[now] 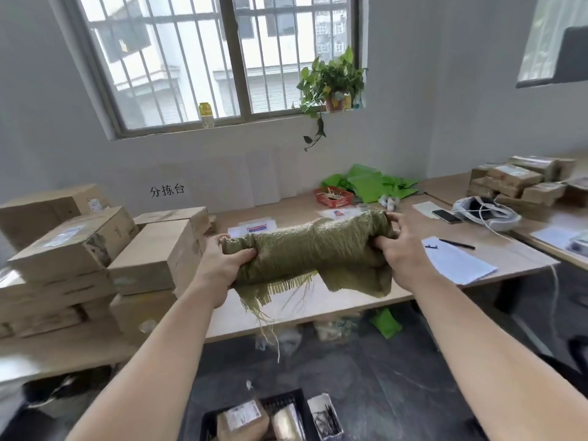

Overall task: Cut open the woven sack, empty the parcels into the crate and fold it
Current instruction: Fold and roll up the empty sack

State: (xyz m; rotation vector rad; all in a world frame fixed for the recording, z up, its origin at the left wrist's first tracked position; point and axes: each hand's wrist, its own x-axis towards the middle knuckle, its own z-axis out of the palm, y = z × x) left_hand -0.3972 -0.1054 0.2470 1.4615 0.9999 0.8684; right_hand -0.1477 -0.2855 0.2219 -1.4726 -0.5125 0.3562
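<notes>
The olive-green woven sack (313, 249) is bunched into a thick horizontal roll above the table's front edge, with a frayed cut edge and loose threads hanging below it. My left hand (222, 265) grips the roll's left end. My right hand (397, 246) grips its right end, thumb on top. On the floor at the bottom of the view stands a black crate (288, 401) holding several wrapped parcels (241, 421).
Stacked cardboard boxes (95, 246) fill the table's left side. The wooden table (366, 300) carries papers, a pen (456, 244), a phone (446, 216), a red basket (333, 196) and green bags (372, 183). More parcels (521, 181) sit at the right. Debris lies under the table.
</notes>
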